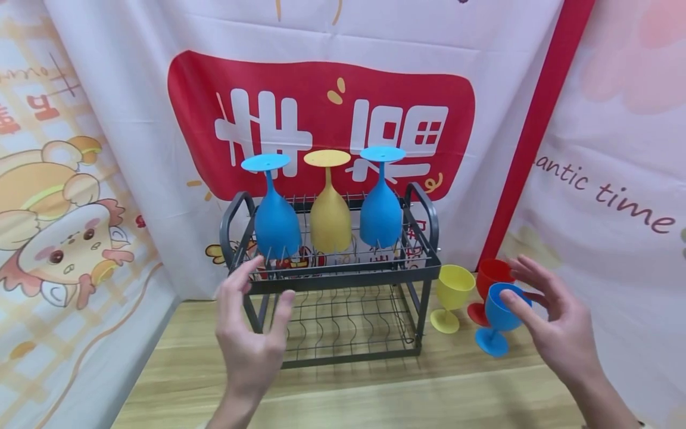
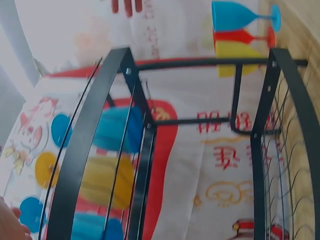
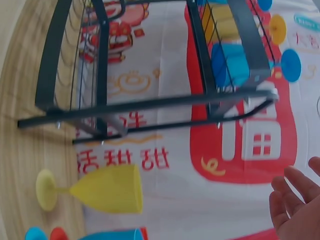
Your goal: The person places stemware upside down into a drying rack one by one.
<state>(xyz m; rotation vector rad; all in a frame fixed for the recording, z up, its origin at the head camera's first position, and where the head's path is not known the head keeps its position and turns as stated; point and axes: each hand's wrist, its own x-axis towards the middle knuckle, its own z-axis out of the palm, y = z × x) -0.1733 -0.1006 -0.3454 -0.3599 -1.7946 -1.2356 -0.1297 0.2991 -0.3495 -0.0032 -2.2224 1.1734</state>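
Observation:
My left hand [image 1: 252,333] hovers in front of the dark metal rack [image 1: 348,277], thumb and fingers spread, holding nothing. On the rack's top tier stand three upside-down goblets: a blue goblet [image 1: 277,229] at the left, a yellow goblet [image 1: 330,223] in the middle and another blue goblet [image 1: 381,217] at the right. My right hand [image 1: 563,325] is at the right with fingers parted and nothing in them. Its thumb overlaps an upright blue goblet [image 1: 501,322] in the head view, but the right wrist view shows the hand [image 3: 300,210] apart from the goblets.
An upright yellow goblet [image 3: 107,189] stands on the wooden table [image 1: 332,399] beside the rack. Behind the upright blue goblet is a red goblet [image 1: 490,277]. The rack's lower tier [image 1: 343,322] has wavy wires. Printed cloth [image 1: 321,77] hangs behind and at both sides.

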